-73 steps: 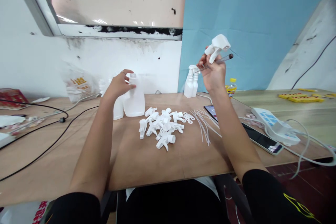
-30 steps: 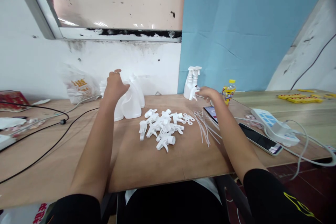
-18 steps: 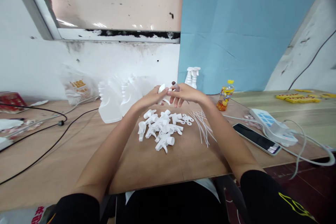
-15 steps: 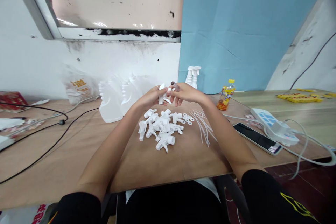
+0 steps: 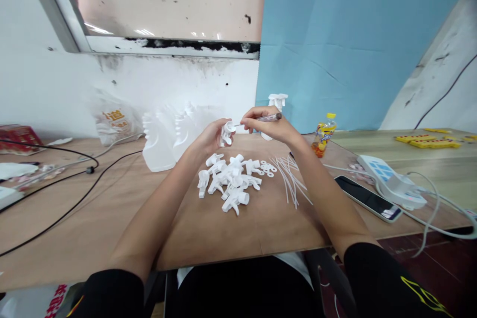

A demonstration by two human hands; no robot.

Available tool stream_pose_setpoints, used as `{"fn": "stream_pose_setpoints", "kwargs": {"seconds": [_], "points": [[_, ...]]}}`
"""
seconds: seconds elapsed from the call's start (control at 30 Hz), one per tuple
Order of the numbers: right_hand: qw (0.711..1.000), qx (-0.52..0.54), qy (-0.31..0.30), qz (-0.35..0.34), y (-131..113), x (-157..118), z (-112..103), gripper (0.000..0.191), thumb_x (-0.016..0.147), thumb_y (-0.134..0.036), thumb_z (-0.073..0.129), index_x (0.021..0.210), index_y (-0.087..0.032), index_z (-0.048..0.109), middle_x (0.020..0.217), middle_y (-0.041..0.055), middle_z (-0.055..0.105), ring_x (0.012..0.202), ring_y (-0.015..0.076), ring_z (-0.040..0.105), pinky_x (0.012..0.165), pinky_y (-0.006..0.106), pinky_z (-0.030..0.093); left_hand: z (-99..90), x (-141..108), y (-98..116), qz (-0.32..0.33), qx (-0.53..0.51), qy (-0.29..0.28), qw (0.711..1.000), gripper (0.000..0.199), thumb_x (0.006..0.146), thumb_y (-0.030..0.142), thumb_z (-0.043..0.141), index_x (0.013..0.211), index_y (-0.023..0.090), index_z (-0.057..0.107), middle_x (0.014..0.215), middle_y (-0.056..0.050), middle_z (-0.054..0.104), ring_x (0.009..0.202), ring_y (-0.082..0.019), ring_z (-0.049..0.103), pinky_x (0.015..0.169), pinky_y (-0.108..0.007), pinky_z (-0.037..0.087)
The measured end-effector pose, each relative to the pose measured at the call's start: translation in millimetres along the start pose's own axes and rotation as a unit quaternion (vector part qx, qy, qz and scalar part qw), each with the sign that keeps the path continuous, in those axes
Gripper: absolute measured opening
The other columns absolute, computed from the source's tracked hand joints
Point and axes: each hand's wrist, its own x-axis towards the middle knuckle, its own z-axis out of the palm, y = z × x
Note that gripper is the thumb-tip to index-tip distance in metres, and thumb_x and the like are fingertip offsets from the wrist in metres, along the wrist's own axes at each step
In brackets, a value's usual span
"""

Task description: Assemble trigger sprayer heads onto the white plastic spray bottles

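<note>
White plastic trigger spray head (image 5: 226, 135), gripped in the left hand (image 5: 213, 136); right hand (image 5: 275, 129) pinches a slim clear-handled tool (image 5: 270, 118) aimed at it. Beyond the right hand, trigger-topped white bottles (image 5: 276, 101) look finished; nearer than both hands, a heap of loose white trigger heads (image 5: 231, 175) seemingly remains

A white plastic spray head (image 5: 226, 132) is held raised near the frame's centre. Just to its right, a slim tool (image 5: 270, 118) with a translucent, dark-ended handle is held nearly level, its thin shaft pointed left at the head.
</note>
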Motion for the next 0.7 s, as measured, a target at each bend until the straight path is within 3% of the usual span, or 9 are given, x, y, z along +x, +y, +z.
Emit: {"fn": "stream_pose_setpoints", "kwargs": {"seconds": [0.17,0.33,0.5,0.63,0.7], "points": [[0.999,-0.031,0.029,0.005,4.0,1.1,11.1,0.018,0.088,-0.028,0.062,0.076,-0.015,0.068,0.07,0.0022,0.068,0.061,0.0115,0.062,0.058,0.024,0.047,5.7,-3.5,2.0,0.036,0.043,0.02,0.998,0.021,0.079,0.033,0.068,0.077,0.013,0.062,0.06,-0.002,0.06,0.044,-0.012,0.055,0.04,-0.022,0.042],[0.997,0.01,0.076,-0.004,12.7,5.1,22.6,0.022,0.094,-0.03,0.055,0.075,-0.018,0.058,0.068,0.0008,0.066,0.057,0.0105,0.061,0.055,0.023,0.048,9.0,-3.2,0.7,0.078,0.028,0.02,0.996,0.019,0.076,0.032,0.068,0.079,0.015,0.06,0.067,-0.001,0.063,0.052,-0.012,0.058,0.047,-0.023,0.048],[0.998,0.052,0.045,0.005,24.9,9.8,23.3,0.024,0.093,-0.031,0.058,0.073,-0.018,0.056,0.067,0.0006,0.065,0.056,0.0102,0.06,0.055,0.023,0.049,2.6,-0.2,-1.1,0.049,0.025,0.034,0.998,0.014,0.075,0.029,0.065,0.078,0.015,0.06,0.065,-0.002,0.062,0.051,-0.013,0.058,0.048,-0.024,0.049],[0.991,0.122,0.021,0.05,27.6,11.2,16.1,0.024,0.093,-0.032,0.057,0.074,-0.017,0.058,0.064,0.0023,0.065,0.052,0.012,0.06,0.051,0.025,0.049,1.7,-0.5,-1.7,0.017,0.037,0.007,0.999,0.016,0.076,0.03,0.062,0.073,0.014,0.061,0.062,-0.003,0.062,0.047,-0.013,0.056,0.046,-0.024,0.047],[0.993,0.109,0.023,0.047,24.1,9.7,15.7,0.025,0.093,-0.033,0.057,0.073,-0.017,0.057,0.064,0.0022,0.064,0.052,0.0124,0.06,0.051,0.025,0.049,3.7,-0.8,-2.0,0.023,0.035,-0.002,0.999,0.015,0.076,0.029,0.063,0.075,0.014,0.061,0.064,-0.003,0.062,0.048,-0.012,0.057,0.047,-0.023,0.048]]}}
